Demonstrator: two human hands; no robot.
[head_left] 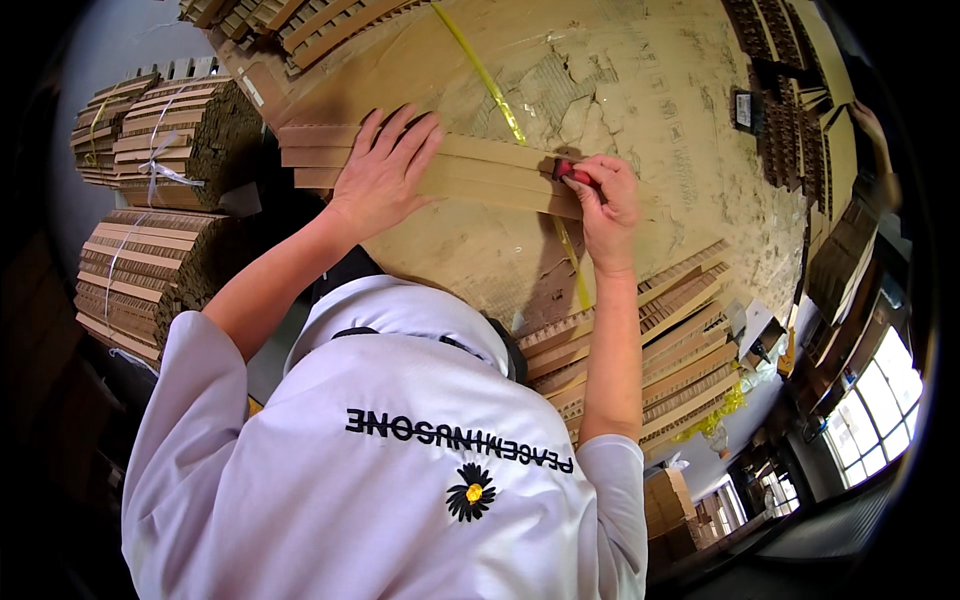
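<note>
Several long brown cardboard strips (pixel 480 168) lie side by side in front of me, running left to right. My left hand (pixel 385 168) rests flat over their left part with its fingers spread. At the right end of the strips, my right hand (pixel 608 195) grips a small red and black hand tool (pixel 566 172) between thumb and fingers. The tool's head touches or hovers just over the strips; I cannot tell which. Its working edge is not visible. Yellow strapping tape (pixel 490 85) runs across the worktable under the strips.
The worn, cardboard-covered worktable (pixel 680 140) spreads beyond the strips. Tied cardboard bundles (pixel 140 265) are stacked at the left. More strips (pixel 640 350) lie at the near right, others (pixel 330 30) at the far left. Another person's hand (pixel 868 122) touches stacked cardboard at the right.
</note>
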